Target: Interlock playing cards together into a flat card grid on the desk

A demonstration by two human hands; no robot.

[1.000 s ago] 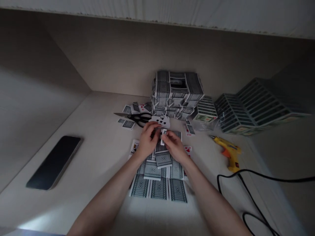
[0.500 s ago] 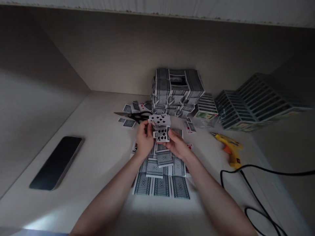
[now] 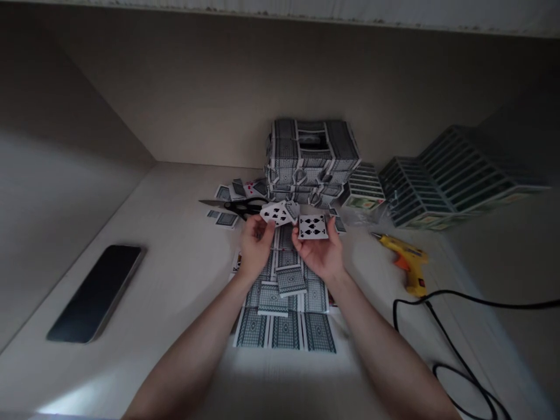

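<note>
My left hand (image 3: 257, 244) pinches a playing card (image 3: 276, 215) showing black spades, with another folded patterned piece behind its right edge. My right hand (image 3: 321, 251) is closed around a second spade card (image 3: 312, 227), its face turned up between thumb and fingers. Beneath both hands lie rows of card panels (image 3: 286, 332), patterned backs up, with several loose pieces stacked on them. Beyond the hands stands a box-like structure built from folded cards (image 3: 315, 154), with an opening in its top. Black-handled scissors (image 3: 234, 206) lie just beyond my left hand.
Cut card pieces (image 3: 226, 220) lie around the scissors. Boxed card decks (image 3: 415, 192) stand at the back right. A yellow glue gun (image 3: 405, 259) with a black cable (image 3: 455, 338) lies on the right. A phone (image 3: 96, 291) rests on the left. A shelf edge (image 3: 280, 14) crosses the top.
My hands have moved apart. The right hand has shifted right and turned palm up with its spade card, while the left keeps its card, now more tilted.
</note>
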